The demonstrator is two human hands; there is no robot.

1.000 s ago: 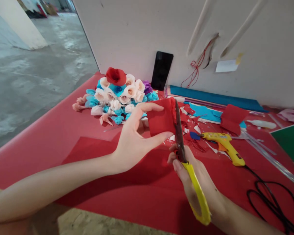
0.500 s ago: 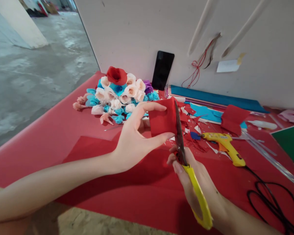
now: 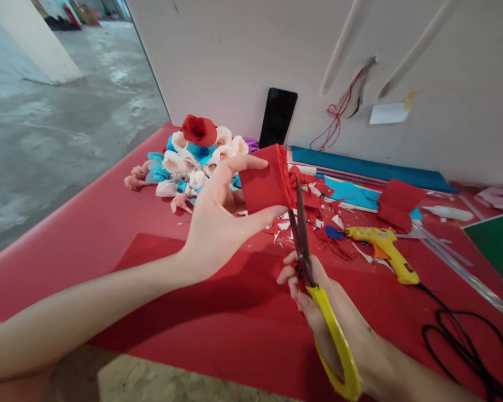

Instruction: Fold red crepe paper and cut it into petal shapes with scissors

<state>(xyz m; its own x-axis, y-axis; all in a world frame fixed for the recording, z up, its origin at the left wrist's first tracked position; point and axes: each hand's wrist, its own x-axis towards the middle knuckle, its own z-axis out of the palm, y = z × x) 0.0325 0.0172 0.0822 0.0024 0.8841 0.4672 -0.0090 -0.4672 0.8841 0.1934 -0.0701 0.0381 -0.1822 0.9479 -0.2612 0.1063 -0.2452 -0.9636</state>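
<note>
A folded, layered square of red paper [image 3: 265, 181] is held above the smooth red table [image 3: 96, 234], pinched in the left hand [image 3: 220, 223] as the right hand [image 3: 342, 307] grips yellow-handled metal scissors [image 3: 302, 245], blades parted, for apparent edge-trimming, the next snip likely calling for careful alignment

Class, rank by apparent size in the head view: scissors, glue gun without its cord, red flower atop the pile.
1. Scissors (nearest the camera, so true size is unsure)
2. Glue gun
3. Red flower
</note>
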